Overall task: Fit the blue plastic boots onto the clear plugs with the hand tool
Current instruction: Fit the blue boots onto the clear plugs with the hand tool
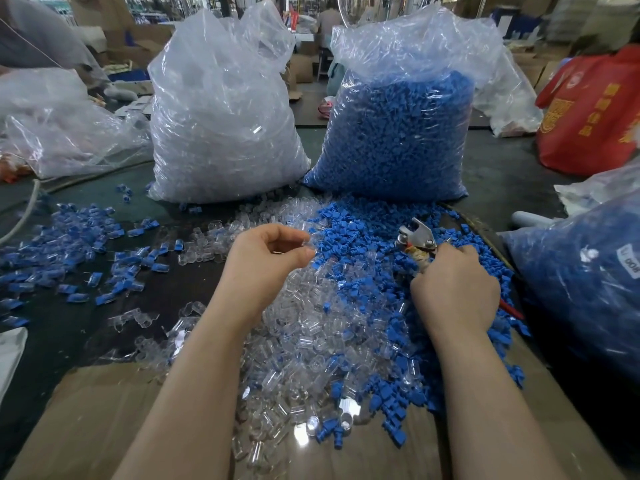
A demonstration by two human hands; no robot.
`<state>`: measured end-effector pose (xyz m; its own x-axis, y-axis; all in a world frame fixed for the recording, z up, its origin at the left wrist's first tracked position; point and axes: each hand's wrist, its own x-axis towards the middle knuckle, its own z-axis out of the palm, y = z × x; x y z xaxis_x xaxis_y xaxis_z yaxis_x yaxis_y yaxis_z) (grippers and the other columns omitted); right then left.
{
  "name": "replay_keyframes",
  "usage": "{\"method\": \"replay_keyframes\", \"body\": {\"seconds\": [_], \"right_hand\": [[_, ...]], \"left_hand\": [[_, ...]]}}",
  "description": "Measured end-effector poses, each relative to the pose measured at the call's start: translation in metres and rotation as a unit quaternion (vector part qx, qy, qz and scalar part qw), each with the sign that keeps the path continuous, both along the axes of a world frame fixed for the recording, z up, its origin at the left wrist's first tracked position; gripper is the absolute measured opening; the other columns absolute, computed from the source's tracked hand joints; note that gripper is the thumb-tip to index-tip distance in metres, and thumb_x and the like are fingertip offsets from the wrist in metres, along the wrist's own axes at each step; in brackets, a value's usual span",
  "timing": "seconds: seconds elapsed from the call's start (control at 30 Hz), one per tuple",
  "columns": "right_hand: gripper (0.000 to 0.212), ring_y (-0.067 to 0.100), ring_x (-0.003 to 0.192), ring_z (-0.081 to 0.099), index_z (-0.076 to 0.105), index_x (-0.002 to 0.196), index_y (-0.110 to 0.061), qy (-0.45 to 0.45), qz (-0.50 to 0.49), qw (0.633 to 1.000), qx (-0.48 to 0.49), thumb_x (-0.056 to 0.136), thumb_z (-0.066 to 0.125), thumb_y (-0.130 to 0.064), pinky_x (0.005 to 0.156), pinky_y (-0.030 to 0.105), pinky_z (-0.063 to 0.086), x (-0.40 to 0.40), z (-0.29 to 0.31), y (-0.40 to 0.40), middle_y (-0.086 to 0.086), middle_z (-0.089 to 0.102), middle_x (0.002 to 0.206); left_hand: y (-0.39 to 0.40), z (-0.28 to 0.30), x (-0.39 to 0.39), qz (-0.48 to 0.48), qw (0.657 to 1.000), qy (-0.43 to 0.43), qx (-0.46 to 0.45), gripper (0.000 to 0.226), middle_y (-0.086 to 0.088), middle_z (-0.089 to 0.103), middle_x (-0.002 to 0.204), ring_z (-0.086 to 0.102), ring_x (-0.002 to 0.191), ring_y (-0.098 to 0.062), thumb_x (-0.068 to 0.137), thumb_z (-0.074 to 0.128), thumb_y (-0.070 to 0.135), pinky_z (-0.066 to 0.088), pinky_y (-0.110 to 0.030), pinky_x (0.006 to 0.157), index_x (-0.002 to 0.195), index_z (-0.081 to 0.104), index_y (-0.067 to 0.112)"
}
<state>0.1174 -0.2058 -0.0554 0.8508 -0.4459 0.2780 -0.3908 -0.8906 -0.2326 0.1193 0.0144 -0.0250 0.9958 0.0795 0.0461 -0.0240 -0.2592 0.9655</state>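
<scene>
Clear plug pinched in my left hand, tool gripped in my right, boot not yet on.

My left fingertips pinch one clear plug between thumb and forefinger, lifted just above the heap, while the other fingers of my left hand curl loosely. My right hand is wrapped tight round the handles of the hand tool, its metal head poking forward over the blue boots; I cannot tell whether a boot sits in it. Loose clear plugs spread under my wrists, boots to their right, finished pieces lie scattered to the left. I judge this the pick-up step. Next I must bring plug and boot together at the tool's head and squeeze. Behind stand the bag of clear plugs and the bag of blue boots.
</scene>
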Motion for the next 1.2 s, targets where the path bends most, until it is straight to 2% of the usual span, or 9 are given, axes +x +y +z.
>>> {"method": "replay_keyframes", "body": {"seconds": [0.07, 0.13, 0.3, 0.47, 0.57, 0.77, 0.97, 1.03, 1.2], "right_hand": [[0.026, 0.036, 0.091, 0.060, 0.059, 0.113, -0.008, 0.038, -0.009, 0.999, 0.005, 0.091, 0.057, -0.021, 0.077, 0.039, 0.037, -0.0007, -0.0009, -0.0018, 0.015, 0.053, 0.121], [0.023, 0.036, 0.092, 0.060, 0.058, 0.112, -0.010, 0.072, 0.004, 0.997, 0.003, 0.091, 0.056, -0.020, 0.075, 0.038, 0.036, -0.0003, -0.0029, -0.0016, 0.014, 0.055, 0.119], [0.009, 0.033, 0.082, 0.059, 0.049, 0.089, -0.017, 0.069, 0.041, 0.997, 0.004, 0.088, 0.057, -0.020, 0.070, 0.036, 0.039, 0.0022, -0.0017, 0.0026, 0.008, 0.061, 0.094], [0.007, 0.028, 0.067, 0.052, 0.054, 0.085, -0.017, 0.084, 0.052, 0.994, 0.040, 0.089, 0.058, -0.021, 0.068, 0.036, 0.044, 0.0027, -0.0005, 0.0006, 0.004, 0.056, 0.082], [0.010, 0.020, 0.058, 0.045, 0.053, 0.083, -0.019, 0.094, 0.060, 0.993, 0.046, 0.088, 0.059, -0.024, 0.061, 0.033, 0.039, 0.0035, 0.0008, 0.0006, 0.000, 0.051, 0.073], [0.009, 0.026, 0.069, 0.051, 0.053, 0.087, -0.018, 0.096, 0.083, 0.989, 0.073, 0.089, 0.059, -0.025, 0.063, 0.034, 0.039, 0.0051, -0.0010, 0.0020, 0.001, 0.050, 0.075], [0.006, 0.027, 0.070, 0.054, 0.054, 0.086, -0.018, 0.094, 0.082, 0.988, 0.088, 0.087, 0.059, -0.022, 0.062, 0.033, 0.040, 0.0046, 0.0005, 0.0034, 0.002, 0.055, 0.076], [0.012, 0.024, 0.066, 0.052, 0.051, 0.080, -0.018, 0.093, 0.077, 0.989, 0.091, 0.087, 0.060, -0.023, 0.059, 0.033, 0.039, 0.0048, 0.0005, 0.0039, 0.002, 0.054, 0.076], [0.021, 0.021, 0.065, 0.048, 0.043, 0.077, -0.021, 0.021, 0.081, 0.989, 0.125, 0.086, 0.059, -0.031, 0.052, 0.032, 0.030, 0.0067, 0.0001, 0.0042, 0.000, 0.052, 0.074]], "left_hand": [[0.0002, -0.0002, -0.0007, -0.001, 1.000, 0.000, 0.000, 0.015, 0.007, 0.075, 0.079, 0.067, 0.070, 0.002, 0.080, 0.079, 0.014, 0.044, -0.015, 0.066, 0.090, 0.074, 0.024], [0.0004, -0.0005, -0.0011, -0.002, 1.000, 0.000, 0.002, 0.015, 0.007, 0.075, 0.079, 0.067, 0.070, 0.001, 0.080, 0.079, 0.014, 0.044, -0.015, 0.066, 0.090, 0.074, 0.024], [0.0009, -0.0005, -0.0002, -0.005, 1.000, 0.006, 0.005, 0.016, 0.011, 0.074, 0.079, 0.067, 0.070, 0.002, 0.079, 0.080, 0.014, 0.045, -0.011, 0.063, 0.089, 0.073, 0.025], [-0.0006, -0.0006, -0.0003, -0.011, 1.000, 0.009, 0.003, 0.016, 0.009, 0.074, 0.080, 0.068, 0.073, -0.002, 0.078, 0.081, 0.014, 0.047, -0.011, 0.063, 0.087, 0.073, 0.025], [-0.0021, -0.0001, -0.0005, -0.015, 1.000, 0.012, 0.007, 0.016, 0.009, 0.074, 0.079, 0.068, 0.072, -0.003, 0.078, 0.082, 0.015, 0.049, -0.010, 0.060, 0.086, 0.074, 0.026], [-0.0035, -0.0005, -0.0011, -0.019, 1.000, 0.016, -0.005, 0.015, 0.008, 0.074, 0.079, 0.068, 0.073, -0.005, 0.078, 0.081, 0.013, 0.050, -0.013, 0.063, 0.087, 0.073, 0.023], [-0.0041, -0.0013, -0.0008, -0.028, 0.999, 0.013, -0.008, 0.016, 0.003, 0.075, 0.082, 0.069, 0.076, -0.007, 0.078, 0.081, 0.011, 0.050, -0.018, 0.071, 0.088, 0.074, 0.021], [-0.0041, -0.0014, -0.0010, -0.028, 1.000, 0.011, -0.007, 0.016, 0.004, 0.074, 0.082, 0.069, 0.076, -0.007, 0.078, 0.081, 0.011, 0.050, -0.018, 0.070, 0.087, 0.073, 0.021], [-0.0056, -0.0007, -0.0014, -0.029, 1.000, 0.007, -0.010, 0.016, 0.003, 0.075, 0.083, 0.070, 0.079, -0.010, 0.078, 0.081, 0.011, 0.055, -0.020, 0.074, 0.086, 0.073, 0.022]]}}
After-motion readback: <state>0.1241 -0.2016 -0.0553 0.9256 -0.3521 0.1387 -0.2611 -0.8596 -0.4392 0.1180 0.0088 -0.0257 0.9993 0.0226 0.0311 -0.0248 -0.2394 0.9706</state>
